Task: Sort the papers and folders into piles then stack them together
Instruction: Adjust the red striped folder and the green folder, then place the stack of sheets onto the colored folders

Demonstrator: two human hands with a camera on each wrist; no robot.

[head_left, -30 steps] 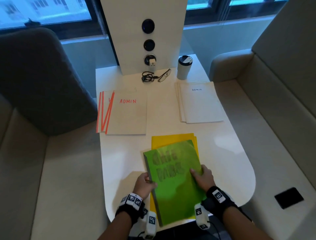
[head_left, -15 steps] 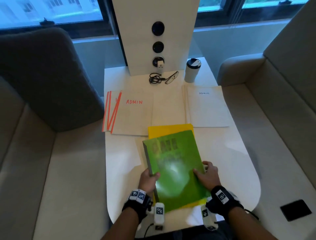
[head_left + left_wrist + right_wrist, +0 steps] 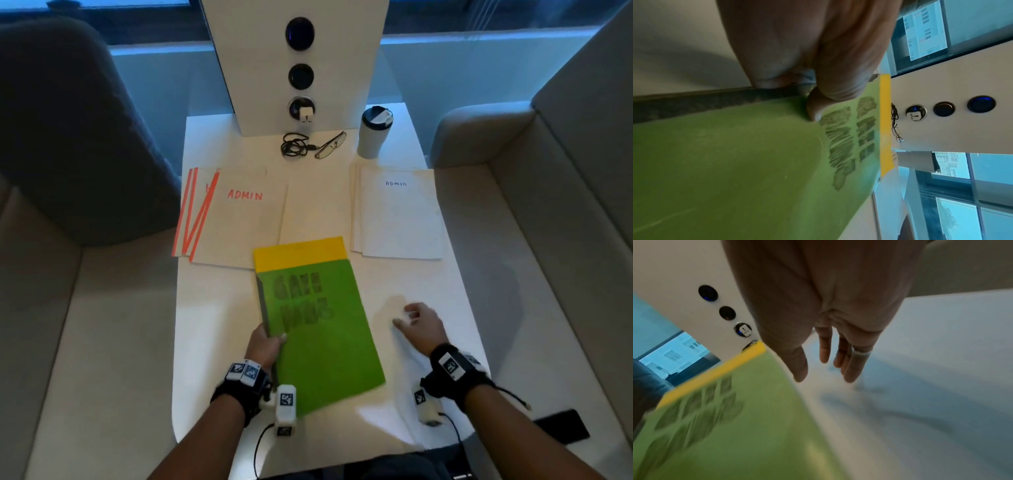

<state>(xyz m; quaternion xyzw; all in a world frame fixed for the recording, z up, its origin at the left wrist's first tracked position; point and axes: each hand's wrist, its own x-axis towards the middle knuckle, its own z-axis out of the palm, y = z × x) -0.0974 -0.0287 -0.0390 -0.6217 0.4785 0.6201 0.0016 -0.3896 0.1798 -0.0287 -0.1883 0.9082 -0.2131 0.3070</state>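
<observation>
On the near half of the white table (image 3: 212, 325) lies a green folder (image 3: 318, 329). Its long axis runs from the near edge toward the far end, skewed so that the far end leans left and the near corner swings right. The dark spine is on the left, and the blurred dark lettering sits on the far half of the cover. A yellow folder (image 3: 301, 251) lies beneath it, showing as a strip past the green folder's far edge.

The left hand (image 3: 263, 344) grips the green folder at its spine, with the thumb (image 3: 813, 112) pressed on the cover. The right hand (image 3: 419, 325) holds nothing. It is to the right of the folder and apart from it, with loosely extended fingers (image 3: 853, 368) above the table; whether they touch it cannot be told.

Farther back, a pile marked ADMIN in red (image 3: 239, 219) lies at the left. A pile marked ADMIN in blue (image 3: 400, 216) lies at the right.
</observation>
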